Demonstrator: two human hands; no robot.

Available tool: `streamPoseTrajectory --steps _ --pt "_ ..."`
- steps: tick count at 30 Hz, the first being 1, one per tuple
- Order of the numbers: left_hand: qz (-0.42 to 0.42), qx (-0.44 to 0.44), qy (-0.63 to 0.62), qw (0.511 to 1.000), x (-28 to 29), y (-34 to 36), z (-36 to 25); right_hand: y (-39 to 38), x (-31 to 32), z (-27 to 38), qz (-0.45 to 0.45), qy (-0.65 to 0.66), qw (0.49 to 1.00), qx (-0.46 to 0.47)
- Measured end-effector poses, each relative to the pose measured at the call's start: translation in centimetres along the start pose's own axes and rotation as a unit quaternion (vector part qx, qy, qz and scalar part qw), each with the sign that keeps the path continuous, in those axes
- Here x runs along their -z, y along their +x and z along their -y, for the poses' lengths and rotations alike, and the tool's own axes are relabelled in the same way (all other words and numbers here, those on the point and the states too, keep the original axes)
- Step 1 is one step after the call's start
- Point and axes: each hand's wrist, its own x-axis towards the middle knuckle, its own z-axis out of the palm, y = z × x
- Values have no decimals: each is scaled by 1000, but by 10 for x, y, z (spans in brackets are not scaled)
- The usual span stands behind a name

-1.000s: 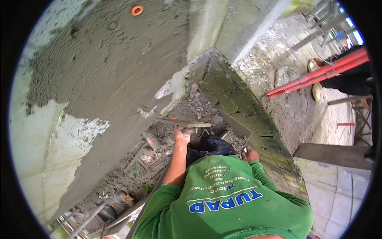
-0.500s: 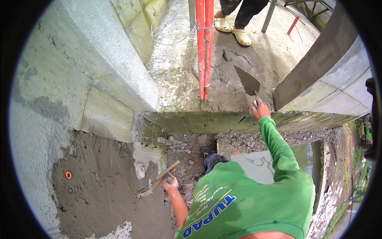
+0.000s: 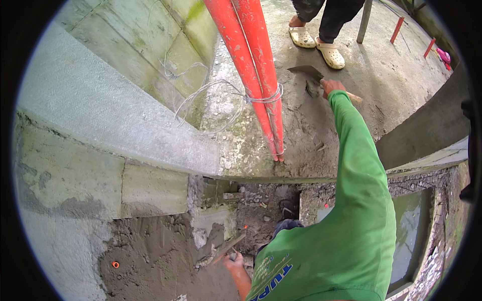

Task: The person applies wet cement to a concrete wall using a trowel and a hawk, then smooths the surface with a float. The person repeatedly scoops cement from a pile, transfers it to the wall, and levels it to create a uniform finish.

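My right hand [image 3: 333, 87] reaches far forward over the raised concrete ledge and grips a pointed trowel [image 3: 307, 71] by its wooden handle. The blade points left, just above a patch of wet mortar [image 3: 311, 111]. Lower down, my left hand [image 3: 234, 261] is closed around the handle of a narrow, mortar-smeared float [image 3: 226, 247]. It lies against the plastered edge beside a wide area of grey mortar [image 3: 150, 246]. My green sleeve [image 3: 354, 140] crosses between the two levels.
Two red pipes [image 3: 251, 60], bound with wire [image 3: 211, 93], rise from the ledge in front of me. Beyond them stands a person in cream clogs [image 3: 331, 54]. A small orange pipe end [image 3: 115, 264] pokes from the mortar. At right lies a water-filled pit [image 3: 409, 226].
My right hand has moved farther forward with the trowel, whose blade has swung to point left. The view has shifted, bringing the red pipes closer. My left hand still holds the float.
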Motion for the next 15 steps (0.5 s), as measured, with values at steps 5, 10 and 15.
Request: streamPoseTrajectory --steps 5,10,15 --pt "26 26 37 999 -37 -10 31 -49 2 -14 50 -10 995 82" --pt "7 57 87 995 -49 42 43 -136 25 -32 108 113 983 93" --pt "24 60 71 995 -66 41 71 -208 -17 -57 148 482 845 -178"
